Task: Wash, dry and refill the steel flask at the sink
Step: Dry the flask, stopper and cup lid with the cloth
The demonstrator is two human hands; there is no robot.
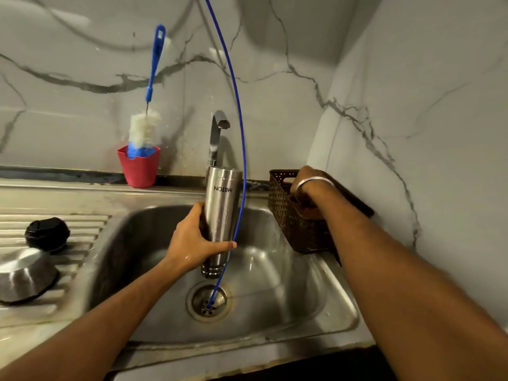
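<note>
My left hand [192, 240] grips the steel flask [222, 210] around its middle, above the sink basin [343, 306]. The flask's logo reads upside down and its ringed narrow end points down toward the drain [209, 301]. The flask's upper end sits just under the tap [217, 133]; no water stream shows. My right hand [305, 188], with a bangle on the wrist, reaches into the brown woven basket [283, 215] at the sink's right. Its fingers are hidden inside the basket.
A thin blue tube [242, 133] hangs from above, past the flask, into the drain. A bottle brush [145, 127] stands in a red cup [138, 166] by the wall. A black lid [47, 233] and an overturned steel bowl [24, 273] lie on the left drainboard.
</note>
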